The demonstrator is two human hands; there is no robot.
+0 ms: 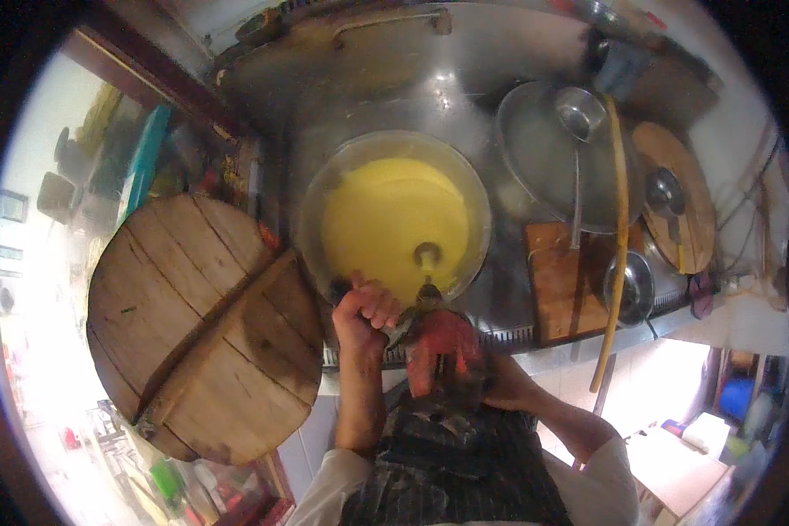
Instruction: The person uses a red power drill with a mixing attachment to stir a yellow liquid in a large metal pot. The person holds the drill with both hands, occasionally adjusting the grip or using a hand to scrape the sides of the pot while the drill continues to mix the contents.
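Hands [367, 307] at yellow-filled pot [386, 146], red tool [443, 340] apparently in right [501, 383].

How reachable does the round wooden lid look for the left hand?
Probably yes: the round wooden lid is just left of the left hand, with nothing obvious blocking the way.

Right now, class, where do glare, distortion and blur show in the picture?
In the head view, the far left and lower right are washed out; glare spots the metal surface behind the pot; straight lines bend toward the dark round border; the red object below the pot looks smeared, its detail hard to read.
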